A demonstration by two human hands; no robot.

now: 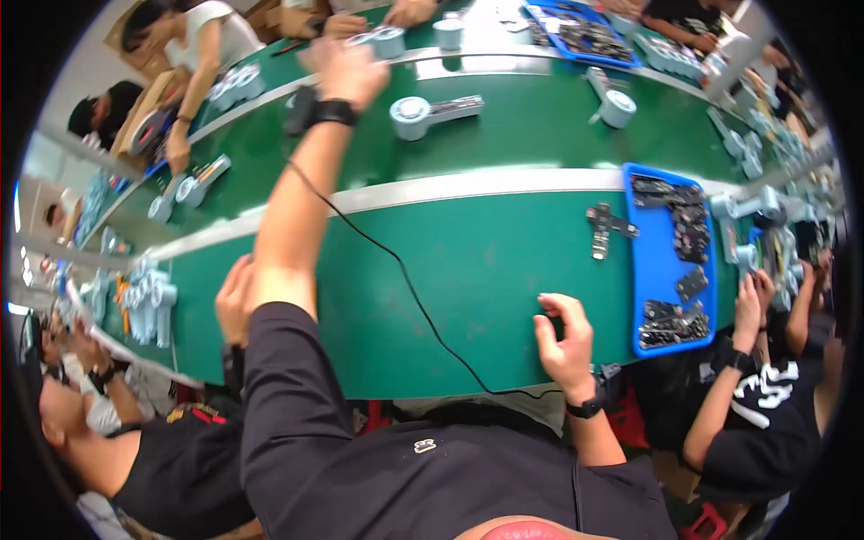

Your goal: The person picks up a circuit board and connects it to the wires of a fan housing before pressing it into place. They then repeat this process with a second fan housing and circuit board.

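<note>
My left arm stretches far across the green table, and my left hand (353, 74) is above the conveyor's far side, its fingers smeared by motion. Close to it is a light-blue round housing (389, 42); whether I touch it I cannot tell. Nearer me, a light-blue housing with a long handle (411, 118) lies on the belt. Over the near edge of the table hangs my right hand (567, 349), empty, thumb and fingers apart in a loose curve. Small black circuit boards (600, 231) lie beyond it, left of a blue tray (641, 310).
A black cable (396, 256) runs from my left wristband across the table to my waist. Another housing (617, 109) rests on the belt at right. Light-blue parts (153, 301) are piled at the left. Co-workers sit close on both sides and opposite. A second blue tray (551, 20) stands far back.
</note>
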